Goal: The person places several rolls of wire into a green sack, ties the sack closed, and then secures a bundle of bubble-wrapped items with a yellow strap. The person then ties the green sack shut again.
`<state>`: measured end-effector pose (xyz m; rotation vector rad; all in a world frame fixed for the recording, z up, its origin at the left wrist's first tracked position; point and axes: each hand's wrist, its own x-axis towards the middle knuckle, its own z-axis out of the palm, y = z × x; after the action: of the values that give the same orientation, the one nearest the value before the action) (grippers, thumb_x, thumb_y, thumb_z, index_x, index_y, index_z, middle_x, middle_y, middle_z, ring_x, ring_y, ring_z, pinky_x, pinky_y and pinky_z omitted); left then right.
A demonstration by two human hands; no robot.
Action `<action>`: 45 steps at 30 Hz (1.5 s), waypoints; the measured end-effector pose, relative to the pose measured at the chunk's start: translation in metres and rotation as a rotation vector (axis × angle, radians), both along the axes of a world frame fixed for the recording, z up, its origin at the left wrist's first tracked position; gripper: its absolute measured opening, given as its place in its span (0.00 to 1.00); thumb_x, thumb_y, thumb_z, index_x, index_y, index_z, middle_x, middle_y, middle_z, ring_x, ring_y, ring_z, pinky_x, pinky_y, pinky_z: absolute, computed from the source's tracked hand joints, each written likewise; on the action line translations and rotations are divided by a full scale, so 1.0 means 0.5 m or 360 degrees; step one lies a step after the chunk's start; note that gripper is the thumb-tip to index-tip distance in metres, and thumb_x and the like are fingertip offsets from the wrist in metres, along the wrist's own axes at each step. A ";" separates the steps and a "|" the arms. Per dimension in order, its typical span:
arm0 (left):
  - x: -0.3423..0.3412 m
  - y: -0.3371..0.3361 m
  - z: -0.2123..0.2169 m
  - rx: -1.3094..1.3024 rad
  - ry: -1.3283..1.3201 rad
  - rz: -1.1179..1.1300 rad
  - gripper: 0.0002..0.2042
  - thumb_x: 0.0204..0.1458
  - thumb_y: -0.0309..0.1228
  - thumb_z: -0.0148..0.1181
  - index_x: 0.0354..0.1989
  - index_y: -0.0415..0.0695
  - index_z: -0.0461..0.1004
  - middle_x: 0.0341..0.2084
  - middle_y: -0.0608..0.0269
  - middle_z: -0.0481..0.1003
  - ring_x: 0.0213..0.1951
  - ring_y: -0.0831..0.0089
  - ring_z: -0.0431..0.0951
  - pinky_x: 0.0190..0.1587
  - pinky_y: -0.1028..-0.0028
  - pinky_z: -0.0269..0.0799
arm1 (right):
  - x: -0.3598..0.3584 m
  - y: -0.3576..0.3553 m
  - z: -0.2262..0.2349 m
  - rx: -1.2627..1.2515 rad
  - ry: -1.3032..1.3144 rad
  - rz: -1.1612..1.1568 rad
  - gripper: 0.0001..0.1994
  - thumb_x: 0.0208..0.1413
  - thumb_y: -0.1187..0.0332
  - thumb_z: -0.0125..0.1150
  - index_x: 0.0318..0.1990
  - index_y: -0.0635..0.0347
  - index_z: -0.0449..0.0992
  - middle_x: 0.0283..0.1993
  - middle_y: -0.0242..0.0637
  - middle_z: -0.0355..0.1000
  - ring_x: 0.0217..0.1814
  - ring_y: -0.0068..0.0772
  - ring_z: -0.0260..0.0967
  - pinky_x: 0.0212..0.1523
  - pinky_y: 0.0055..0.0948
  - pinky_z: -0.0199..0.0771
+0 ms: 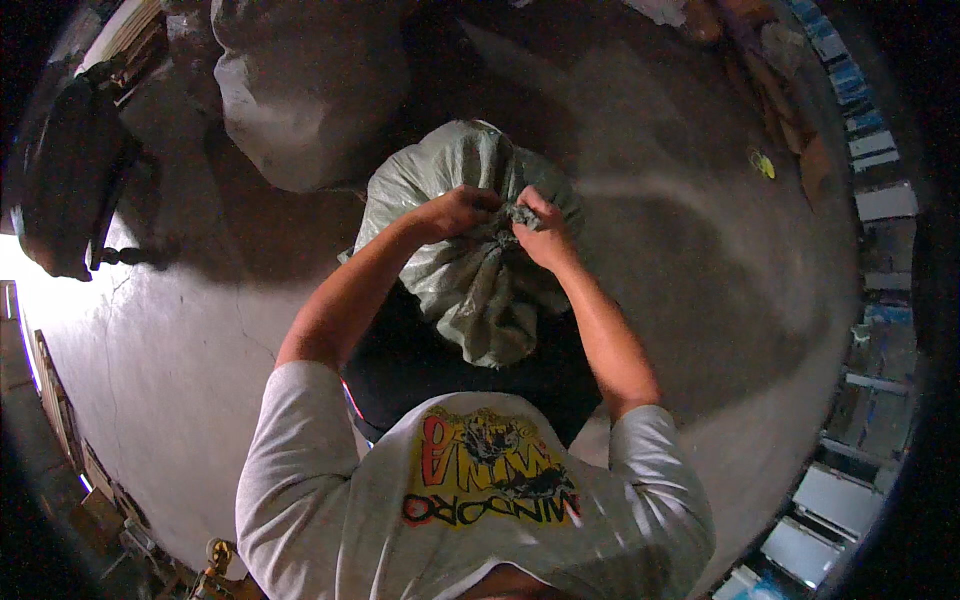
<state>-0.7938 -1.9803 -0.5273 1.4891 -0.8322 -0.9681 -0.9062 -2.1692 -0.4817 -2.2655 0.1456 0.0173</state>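
A full, grey-green woven sack (pixel 420 170) stands upright in front of me, close to my legs. Its mouth is gathered into a bunched, twisted neck, and folds of the fabric spread out from there toward me. My left hand (pixel 460 211) is closed at the left side of that neck, fingers curled in against the fabric. On the other side, my right hand (pixel 542 234) grips the bunched end between thumb and fingers. Whether a tie or string lies between the fingers cannot be made out.
A large, pale, bulging sack (pixel 310 100) stands beyond, to the left. Farther left is a dark, bulky object (pixel 70 180) beside a bright light. Stacked white and blue items (pixel 840 500) line the right edge. A small yellow-green piece (pixel 762 163) lies on the concrete floor (pixel 700 300).
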 end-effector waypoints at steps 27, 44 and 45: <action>-0.070 -0.019 0.145 0.0204 -0.2134 0.0111 0.17 0.49 0.36 0.62 0.44 0.41 0.69 0.36 0.53 0.74 0.37 0.53 0.77 0.38 0.61 0.73 | -0.086 -0.047 0.032 -0.0698 -0.0612 0.0372 0.17 0.50 0.66 0.65 0.45 0.63 0.71 0.50 0.49 0.68 0.50 0.56 0.68 0.47 0.45 0.70; -0.101 0.030 -0.008 0.1283 -0.1346 0.0254 0.36 0.47 0.47 0.62 0.64 0.46 0.59 0.50 0.48 0.71 0.58 0.55 0.68 0.54 0.46 0.63 | -0.059 -0.035 -0.183 -0.0576 0.0667 -0.0277 0.25 0.52 0.58 0.64 0.54 0.66 0.71 0.51 0.59 0.70 0.57 0.60 0.66 0.54 0.48 0.66; -0.072 0.013 0.012 0.1374 -0.1227 0.0281 0.34 0.47 0.45 0.61 0.63 0.47 0.60 0.46 0.48 0.73 0.53 0.54 0.72 0.50 0.48 0.66 | -0.028 -0.047 -0.184 -0.0267 0.0808 -0.0469 0.23 0.52 0.59 0.63 0.50 0.67 0.72 0.46 0.58 0.71 0.53 0.59 0.68 0.50 0.47 0.67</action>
<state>-0.8300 -1.9739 -0.5215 2.7317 -0.8118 -0.6152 -0.9203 -2.1926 -0.5735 -2.3395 0.7711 0.4393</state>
